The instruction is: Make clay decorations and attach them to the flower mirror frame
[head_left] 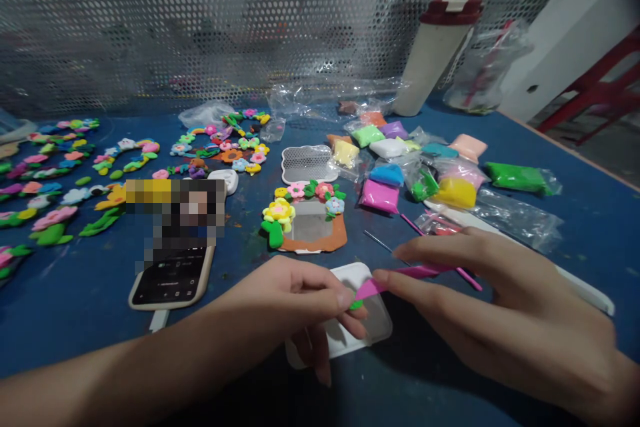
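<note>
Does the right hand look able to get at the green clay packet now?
Probably yes. The right hand is near the green clay packet, with only a soft clear plastic bag between. It holds a pink clay tool, though, and would likely set that down first.

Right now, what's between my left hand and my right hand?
In the head view, a pink sculpting tool from your right hand, a tiny green clay bit, and beneath them a white plastic plate.

Pink plastic clay tool (405,273), flat tip angling left, is sitting pinched in the right hand (510,307); tiny green clay bit (356,305) is poking from the left hand (295,300).
</note>
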A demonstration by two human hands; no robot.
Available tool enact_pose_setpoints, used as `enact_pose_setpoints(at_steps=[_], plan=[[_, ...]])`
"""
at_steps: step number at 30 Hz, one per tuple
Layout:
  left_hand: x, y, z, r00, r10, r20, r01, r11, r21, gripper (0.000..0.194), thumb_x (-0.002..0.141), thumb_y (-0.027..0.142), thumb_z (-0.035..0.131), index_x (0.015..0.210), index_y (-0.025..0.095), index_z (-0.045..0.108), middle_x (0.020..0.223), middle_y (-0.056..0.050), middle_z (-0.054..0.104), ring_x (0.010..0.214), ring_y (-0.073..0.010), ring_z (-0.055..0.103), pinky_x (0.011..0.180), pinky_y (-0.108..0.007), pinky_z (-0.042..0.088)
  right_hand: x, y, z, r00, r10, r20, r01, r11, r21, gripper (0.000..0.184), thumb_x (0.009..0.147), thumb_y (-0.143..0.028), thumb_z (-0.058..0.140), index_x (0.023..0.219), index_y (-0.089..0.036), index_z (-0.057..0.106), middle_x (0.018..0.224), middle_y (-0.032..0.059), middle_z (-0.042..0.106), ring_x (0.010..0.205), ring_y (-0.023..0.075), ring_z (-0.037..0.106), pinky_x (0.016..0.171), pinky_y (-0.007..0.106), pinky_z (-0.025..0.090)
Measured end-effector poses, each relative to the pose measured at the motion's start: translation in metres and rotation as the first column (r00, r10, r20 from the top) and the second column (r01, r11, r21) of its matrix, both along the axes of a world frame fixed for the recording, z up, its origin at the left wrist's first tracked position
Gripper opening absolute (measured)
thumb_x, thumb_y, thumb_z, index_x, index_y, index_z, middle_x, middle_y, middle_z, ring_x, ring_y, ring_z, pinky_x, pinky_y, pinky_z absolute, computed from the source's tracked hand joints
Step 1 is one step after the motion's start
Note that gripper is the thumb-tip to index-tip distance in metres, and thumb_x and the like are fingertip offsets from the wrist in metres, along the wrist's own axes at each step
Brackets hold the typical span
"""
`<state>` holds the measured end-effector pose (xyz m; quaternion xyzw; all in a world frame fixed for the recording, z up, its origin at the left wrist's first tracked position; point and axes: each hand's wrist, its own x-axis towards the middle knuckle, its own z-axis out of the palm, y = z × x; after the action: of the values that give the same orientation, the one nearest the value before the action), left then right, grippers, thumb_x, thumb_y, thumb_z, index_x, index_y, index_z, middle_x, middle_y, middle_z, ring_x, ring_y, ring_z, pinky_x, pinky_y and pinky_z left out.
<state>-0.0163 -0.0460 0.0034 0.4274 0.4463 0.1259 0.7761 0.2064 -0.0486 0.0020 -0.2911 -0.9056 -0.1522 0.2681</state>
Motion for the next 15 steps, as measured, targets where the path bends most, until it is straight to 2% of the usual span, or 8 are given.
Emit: enact_pose_setpoints(at_steps=[9, 15], plan=[[0.0012, -0.0015, 0.0028, 0.999, -0.021, -0.035, 0.022, 1.000, 0.021, 0.028, 0.075, 0.042, 0.062, 0.079, 0.015, 0.066, 0.080, -0.002, 0.070, 0.040, -0.0044, 0.054, 0.046, -0.017, 0.036, 0.0021, -0.0006, -0.0013, 1.000, 0.029, -0.003, -0.029, 1.000, -0.003, 0.027, 0.089, -0.011, 0.042, 0.098, -0.025, 0.063, 0.092, 0.0038, 0.065, 0.070, 0.0163, 0.054, 0.059, 0.030, 0.039], [0.0011, -0.0018, 0.0043, 0.996, -0.051, -0.075, 0.054, 0.998, 0.037, 0.035, 0.078, 0.047, 0.056, 0.077, 0.014, 0.067, 0.067, -0.001, 0.066, 0.044, -0.0075, 0.054, 0.047, -0.019, 0.033, 0.0012, -0.0005, 0.0005, 0.999, 0.034, 0.002, -0.034, 0.999, -0.008, 0.027, 0.088, -0.008, 0.044, 0.097, -0.025, 0.063, 0.091, 0.0036, 0.065, 0.070, 0.0160, 0.054, 0.058, 0.030, 0.039]])
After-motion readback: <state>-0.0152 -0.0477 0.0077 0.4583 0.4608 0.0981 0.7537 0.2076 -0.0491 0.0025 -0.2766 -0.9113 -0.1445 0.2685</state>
